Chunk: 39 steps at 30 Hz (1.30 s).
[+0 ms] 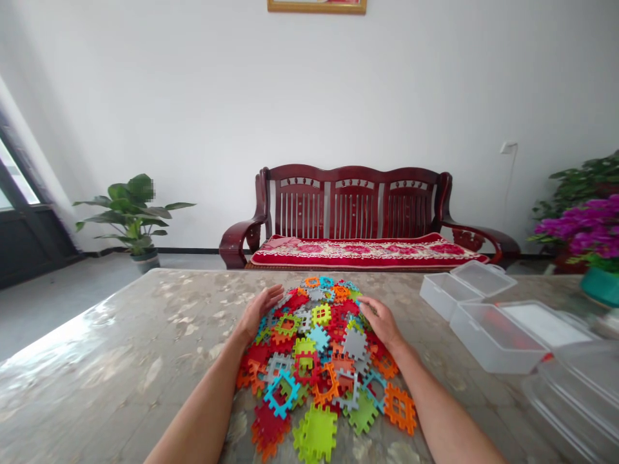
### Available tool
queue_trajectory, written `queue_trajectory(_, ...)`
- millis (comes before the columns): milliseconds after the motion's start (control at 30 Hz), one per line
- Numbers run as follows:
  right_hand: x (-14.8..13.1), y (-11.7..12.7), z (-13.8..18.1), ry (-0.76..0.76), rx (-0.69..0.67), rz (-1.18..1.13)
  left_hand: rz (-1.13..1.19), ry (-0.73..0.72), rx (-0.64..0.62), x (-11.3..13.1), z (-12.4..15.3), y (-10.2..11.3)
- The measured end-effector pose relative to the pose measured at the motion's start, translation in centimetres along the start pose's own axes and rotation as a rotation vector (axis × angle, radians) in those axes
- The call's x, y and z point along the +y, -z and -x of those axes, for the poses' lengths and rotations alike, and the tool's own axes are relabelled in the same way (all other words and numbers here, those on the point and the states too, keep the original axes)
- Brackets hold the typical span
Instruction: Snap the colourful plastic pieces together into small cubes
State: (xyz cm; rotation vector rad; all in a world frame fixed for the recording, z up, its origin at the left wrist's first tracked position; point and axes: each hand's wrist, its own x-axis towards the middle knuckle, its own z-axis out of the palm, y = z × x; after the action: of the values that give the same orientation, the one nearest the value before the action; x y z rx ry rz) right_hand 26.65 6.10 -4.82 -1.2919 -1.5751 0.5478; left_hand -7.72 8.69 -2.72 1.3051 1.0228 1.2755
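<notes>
One left hand (261,314) and one right hand (380,321) flank one tile heap (319,338), each grip loosely uncurled. Two translucent boxes (491,347) stand right of the heap.

Left part of table (111,367): wide way for hand, until far edge. Middle: uneven heap of plastic pieces (319,335) blocks low passing, near to far. Left hand (261,312) and right hand (381,320) stand at heap's two sides; above heap, between them, way open. Right: passable strip between right forearm (435,393) and plastic boxes (498,345). Farther right, clear lids (575,393) and flower pot (601,285) obstruct.
</notes>
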Motion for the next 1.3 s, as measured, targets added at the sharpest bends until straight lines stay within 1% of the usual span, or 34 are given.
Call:
queue_trajectory(67, 0.2, 0.1, 0.0, -0.037, 0.017, -0.035, 0.019, -0.006, 0.056, -0.3, -0.1, 0.4)
queue_trajectory(167, 0.3, 0.1, 0.0, -0.042, -0.018, 0.014, -0.138, -0.033, 0.116, -0.8, 0.0, 1.1)
queue_trajectory(233, 0.2, 0.1, 0.0, -0.018, -0.065, 0.04, -0.269, -0.042, 0.086, -1.0, 0.2, 1.3)
queue_trajectory(300, 0.1, 0.1, 0.1, -0.008, -0.078, 0.029, -0.347, -0.032, 0.014, -0.9, 0.5, 1.3)
queue_trajectory(367, 0.0, 0.3, 0.2, -0.024, -0.043, -0.002, -0.38, -0.017, -0.034, -0.6, 0.8, 1.2)
queue_trajectory(467, 0.0, 0.6, 0.3, -0.055, 0.001, -0.042, -0.408, -0.003, -0.043, -0.1, 1.7, 1.0)
queue_trajectory(533, 0.1, 0.8, 0.3, -0.068, 0.022, -0.064, -0.447, -0.009, -0.013, 0.0, 2.5, 1.1)
queue_trajectory(667, 0.3, 1.0, 0.4, -0.1, 0.098, -0.112, -0.536, -0.038, 0.108, 0.1, 4.1, 1.8)
queue_trajectory(733, 0.5, 1.0, 0.4, -0.114, 0.142, -0.141, -0.538, -0.032, 0.127, 0.1, 4.6, 2.0)
queue_trajectory(933, 1.4, 0.9, 0.4, -0.176, 0.24, -0.283, -0.568, -0.044, 0.089, -0.5, 4.2, 2.5)
queue_trajectory(1033, 1.5, 0.9, 0.2, -0.197, 0.271, -0.289, -0.602, -0.039, 0.076, -1.1, 3.7, 2.7)
queue_trajectory(1100, 1.4, 1.1, 0.2, -0.204, 0.235, -0.242, -0.602, -0.043, 0.06, -1.4, 3.5, 2.8)
queue_trajectory(1133, 1.3, 1.3, 0.2, -0.213, 0.19, -0.22, -0.602, -0.045, 0.049, -1.5, 3.3, 2.9)
queue_trajectory(1200, 1.1, 1.8, 0.2, -0.232, 0.066, -0.213, -0.617, -0.052, 0.027, -1.8, 3.1, 3.0)
queue_trajectory(1300, 1.2, 2.8, 0.1, -0.225, -0.109, -0.265, -0.67, -0.071, 0.007, -1.8, 3.0, 3.0)
